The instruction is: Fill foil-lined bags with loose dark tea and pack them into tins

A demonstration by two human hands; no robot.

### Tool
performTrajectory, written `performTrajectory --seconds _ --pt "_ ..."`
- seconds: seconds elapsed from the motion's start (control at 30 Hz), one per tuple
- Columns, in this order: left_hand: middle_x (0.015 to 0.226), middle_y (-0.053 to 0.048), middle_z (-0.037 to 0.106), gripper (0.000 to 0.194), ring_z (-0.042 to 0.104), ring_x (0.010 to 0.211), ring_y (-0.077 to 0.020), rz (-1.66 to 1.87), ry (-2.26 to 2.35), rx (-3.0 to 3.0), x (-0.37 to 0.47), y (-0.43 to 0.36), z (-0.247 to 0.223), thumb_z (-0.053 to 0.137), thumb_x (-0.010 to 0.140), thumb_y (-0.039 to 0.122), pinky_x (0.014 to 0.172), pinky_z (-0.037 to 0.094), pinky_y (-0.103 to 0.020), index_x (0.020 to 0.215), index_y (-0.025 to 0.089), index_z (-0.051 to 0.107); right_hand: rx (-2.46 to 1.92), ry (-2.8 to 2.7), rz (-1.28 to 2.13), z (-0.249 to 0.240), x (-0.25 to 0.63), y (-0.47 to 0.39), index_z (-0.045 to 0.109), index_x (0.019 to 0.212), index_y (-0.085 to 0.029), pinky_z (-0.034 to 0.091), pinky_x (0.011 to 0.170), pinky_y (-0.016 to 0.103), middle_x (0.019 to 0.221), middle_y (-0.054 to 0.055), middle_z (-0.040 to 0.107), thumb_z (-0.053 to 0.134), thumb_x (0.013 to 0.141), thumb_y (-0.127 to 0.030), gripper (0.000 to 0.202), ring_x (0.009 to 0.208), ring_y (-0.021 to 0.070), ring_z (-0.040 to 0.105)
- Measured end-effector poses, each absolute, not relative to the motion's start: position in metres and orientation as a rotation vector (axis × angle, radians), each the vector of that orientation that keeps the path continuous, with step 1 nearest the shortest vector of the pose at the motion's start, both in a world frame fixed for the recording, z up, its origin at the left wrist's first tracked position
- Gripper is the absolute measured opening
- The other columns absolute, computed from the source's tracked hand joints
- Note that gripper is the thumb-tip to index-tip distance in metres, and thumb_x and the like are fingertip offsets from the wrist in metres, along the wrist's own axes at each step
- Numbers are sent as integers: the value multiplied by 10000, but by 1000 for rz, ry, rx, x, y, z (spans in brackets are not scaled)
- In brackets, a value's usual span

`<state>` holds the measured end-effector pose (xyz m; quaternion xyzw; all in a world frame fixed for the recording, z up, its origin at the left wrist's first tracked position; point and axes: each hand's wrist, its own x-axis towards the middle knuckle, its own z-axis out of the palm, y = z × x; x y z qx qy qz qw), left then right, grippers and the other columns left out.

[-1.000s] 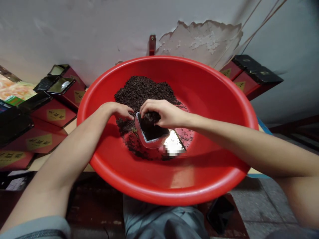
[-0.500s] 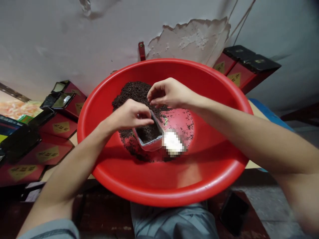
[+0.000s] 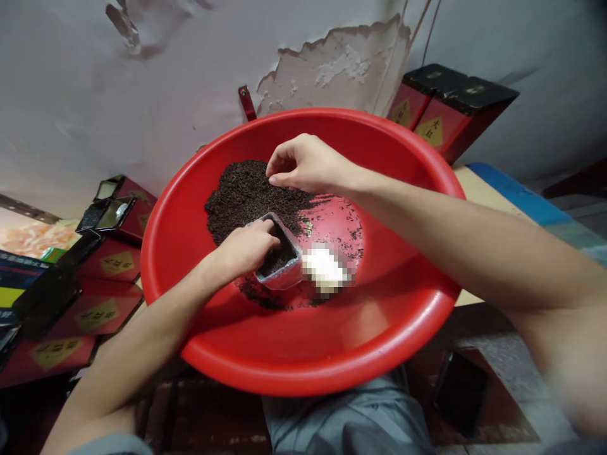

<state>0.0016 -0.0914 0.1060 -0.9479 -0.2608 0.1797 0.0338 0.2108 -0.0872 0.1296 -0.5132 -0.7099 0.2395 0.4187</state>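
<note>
A wide red basin (image 3: 332,354) holds a heap of dark loose leaves (image 3: 246,193). On the leaves' near side stands a small clear-walled container (image 3: 284,278) with dark leaves inside. My left hand (image 3: 251,243) is at this container, its fingers bent over the rim and reaching inside; the fingertips are partly hidden. Over the heap's right edge, my right hand (image 3: 303,165) hovers with thumb and forefinger curled towards each other, a gap between them and nothing visible there. A blurred white item (image 3: 327,268) lies right of the container.
Red tins with black tops (image 3: 95,316) stand at the left, some open. Two more tins (image 3: 441,120) stand behind the basin at the right, near the peeling wall (image 3: 332,69). A black phone-like object (image 3: 459,392) lies at the lower right.
The view has shifted slightly. My left hand has lowered its fingers into the container. My right hand has moved a little left over the heap.
</note>
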Motion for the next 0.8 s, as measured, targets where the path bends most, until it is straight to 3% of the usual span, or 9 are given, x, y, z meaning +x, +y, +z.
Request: performTrajectory --seconds 0.13,0.27,0.4,0.5,0.57,0.67,0.73,0.8 --pt "1263 -81 744 363 739 1098 -235 407 -810 -2945 1 -92 111 545 980 123 885 595 -300 1202 245 805 -1328 -1786 585 135 208 -93 793 893 -117 587 821 325 826 50 736 776 819 -129 77 849 182 716" --pt "1156 -116 791 316 765 1022 -239 507 -759 -2940 6 -95 106 558 960 104 903 607 -320 1147 174 802 -1375 -1766 533 131 211 -88 795 933 -119 598 845 346 864 60 745 751 859 -165 97 874 198 724" --pt "1188 -91 808 310 766 1069 -233 588 -672 -3052 8 -97 106 565 974 114 941 595 -317 1169 186 795 -1536 -1722 570 114 231 -65 774 1124 -140 618 873 386 1003 91 769 714 935 -268 236 938 230 735" --pt "1251 -42 801 334 757 1125 -228 553 -724 -3011 6 -95 110 553 996 142 878 593 -289 1196 252 797 -1841 -1789 531 93 247 -49 694 1335 -141 584 1032 440 1223 144 753 716 954 -337 429 1144 287 718" --pt "1281 -48 790 335 755 1138 -243 520 -747 -2944 4 -94 109 530 1020 182 866 593 -301 1208 254 798 -2077 -1863 504 75 249 -45 600 1464 -110 525 1133 448 1400 201 672 746 940 -377 606 1287 322 662" --pt "1217 -94 805 324 768 1101 -269 556 -706 -2903 4 -95 104 528 1031 229 895 597 -343 1205 215 801 -2348 -1962 557 46 241 -49 432 1609 -87 519 1147 467 1588 289 474 808 886 -426 882 1345 383 629" --pt "1151 -111 818 316 779 1057 -280 550 -681 -2920 5 -95 101 531 1028 236 885 602 -367 1174 199 809 -2375 -2104 512 31 232 -52 307 1689 -136 515 1132 588 1688 328 296 821 868 -402 1004 1429 470 539" --pt "1112 -115 824 298 786 1011 -280 495 -661 -2941 5 -95 101 544 1017 220 847 604 -368 1135 195 817 -2299 -2289 392 21 226 -49 226 1727 -209 464 1113 734 1762 313 91 794 887 -336 1022 1544 540 353"
